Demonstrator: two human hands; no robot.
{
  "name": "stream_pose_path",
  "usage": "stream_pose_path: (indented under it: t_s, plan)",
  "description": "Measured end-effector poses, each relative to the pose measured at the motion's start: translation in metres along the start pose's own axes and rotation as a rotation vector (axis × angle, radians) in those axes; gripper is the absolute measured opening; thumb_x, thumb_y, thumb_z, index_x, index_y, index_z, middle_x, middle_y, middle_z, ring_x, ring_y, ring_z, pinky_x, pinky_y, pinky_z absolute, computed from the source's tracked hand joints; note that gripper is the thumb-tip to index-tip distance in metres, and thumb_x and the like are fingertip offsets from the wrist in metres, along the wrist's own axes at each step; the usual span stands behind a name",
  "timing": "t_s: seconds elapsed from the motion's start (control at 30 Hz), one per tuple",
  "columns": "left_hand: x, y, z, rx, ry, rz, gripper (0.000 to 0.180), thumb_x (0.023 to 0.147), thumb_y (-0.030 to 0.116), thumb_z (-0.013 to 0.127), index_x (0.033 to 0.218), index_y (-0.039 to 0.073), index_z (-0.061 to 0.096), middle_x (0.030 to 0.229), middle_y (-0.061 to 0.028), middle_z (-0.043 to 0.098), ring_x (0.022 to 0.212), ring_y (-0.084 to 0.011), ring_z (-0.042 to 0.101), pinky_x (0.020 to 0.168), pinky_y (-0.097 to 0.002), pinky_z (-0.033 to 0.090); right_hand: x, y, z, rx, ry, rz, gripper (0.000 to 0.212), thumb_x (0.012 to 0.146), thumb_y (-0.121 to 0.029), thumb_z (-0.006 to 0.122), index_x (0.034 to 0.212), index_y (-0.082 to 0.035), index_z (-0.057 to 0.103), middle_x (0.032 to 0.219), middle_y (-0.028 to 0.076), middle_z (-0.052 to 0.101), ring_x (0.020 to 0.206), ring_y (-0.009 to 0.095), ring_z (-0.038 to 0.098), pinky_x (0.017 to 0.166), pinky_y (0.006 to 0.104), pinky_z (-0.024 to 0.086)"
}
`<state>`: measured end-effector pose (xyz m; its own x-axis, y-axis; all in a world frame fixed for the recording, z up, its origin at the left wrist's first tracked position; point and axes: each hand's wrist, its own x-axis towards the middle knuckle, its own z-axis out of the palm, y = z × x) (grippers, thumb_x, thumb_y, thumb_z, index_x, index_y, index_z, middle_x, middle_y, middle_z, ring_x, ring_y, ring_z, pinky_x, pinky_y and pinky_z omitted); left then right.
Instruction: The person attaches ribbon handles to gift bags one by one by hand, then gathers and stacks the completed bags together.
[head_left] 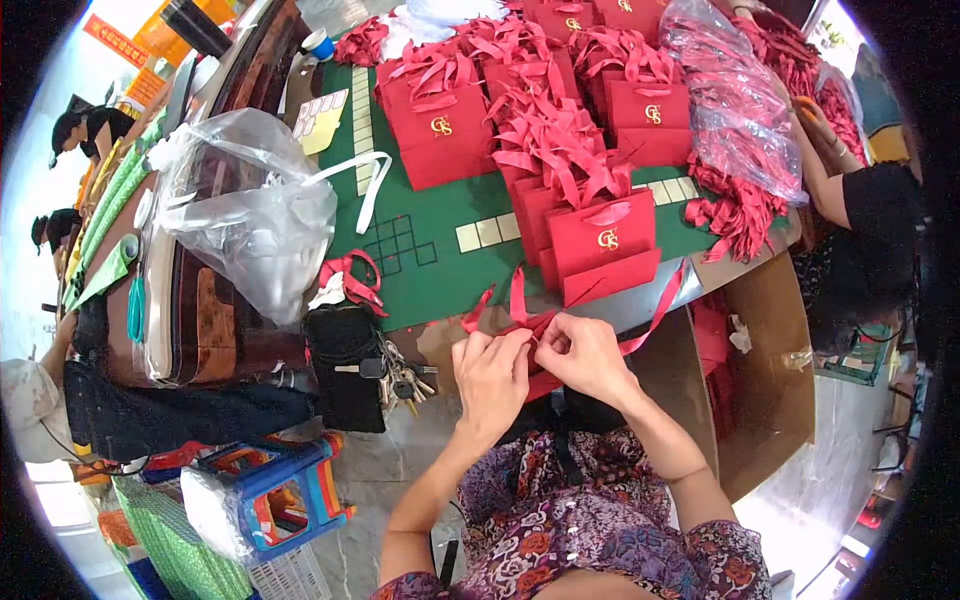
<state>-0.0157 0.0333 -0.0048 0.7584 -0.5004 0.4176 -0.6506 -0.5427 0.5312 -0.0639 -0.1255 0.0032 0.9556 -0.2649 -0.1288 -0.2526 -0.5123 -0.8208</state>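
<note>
At the near edge of the green table, both my hands work closely together on a red paper gift bag (543, 386), mostly hidden beneath them. My left hand (488, 380) is closed, its thumb and fingers pinching the bag's top edge. My right hand (585, 358) pinches a red ribbon (660, 318) at the same edge, and the ribbon trails off to the right. Other ribbon ends (517, 297) stick up beyond my fingers. Just beyond stands a row of red gift bags (605, 250) with ribbon handles and gold lettering.
More red bags (435, 135) cover the green table (400, 290). Plastic-wrapped ribbon bundles (730, 110) lie far right, near another person's arm (825, 180). Left are a clear plastic bag (260, 210), a black pouch (345, 370) and keys (405, 380). A cardboard box (765, 380) stands right.
</note>
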Motion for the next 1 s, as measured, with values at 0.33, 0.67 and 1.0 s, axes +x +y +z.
stream_pose_path:
  t_s: [0.33, 0.67, 1.0]
  plan:
    - [-0.003, 0.002, 0.0, 0.031, -0.024, 0.025, 0.019, 0.081, 0.008, 0.073, 0.1, 0.011, 0.07, 0.09, -0.0028, 0.07, 0.079, -0.0228, 0.058, 0.078, -0.0369, 0.041, -0.007, -0.008, 0.01, 0.086, 0.132, -0.046, 0.016, 0.083, -0.015, 0.072, 0.084, 0.0, 0.065, 0.073, 0.014, 0.066, 0.067, 0.027, 0.066, 0.062, 0.0379, 0.051]
    - [-0.002, -0.011, 0.005, -0.125, -0.007, -0.061, 0.019, 0.071, 0.016, 0.083, 0.086, 0.014, 0.072, 0.079, 0.003, 0.069, 0.077, -0.0192, 0.059, 0.076, -0.035, 0.04, -0.008, -0.017, -0.01, -0.076, 0.292, -0.376, 0.01, 0.086, -0.005, 0.069, 0.095, -0.003, 0.069, 0.086, 0.012, 0.065, 0.081, 0.033, 0.062, 0.072, 0.0405, 0.048]
    - [-0.007, -0.004, -0.009, -0.024, 0.034, 0.247, 0.012, 0.074, 0.011, 0.075, 0.086, 0.013, 0.072, 0.08, 0.0015, 0.065, 0.074, -0.0178, 0.059, 0.072, -0.0347, 0.043, 0.017, -0.011, -0.042, -0.093, -0.23, -0.506, 0.01, 0.085, -0.015, 0.071, 0.093, -0.011, 0.069, 0.091, 0.005, 0.058, 0.092, 0.025, 0.056, 0.084, 0.0392, 0.039]
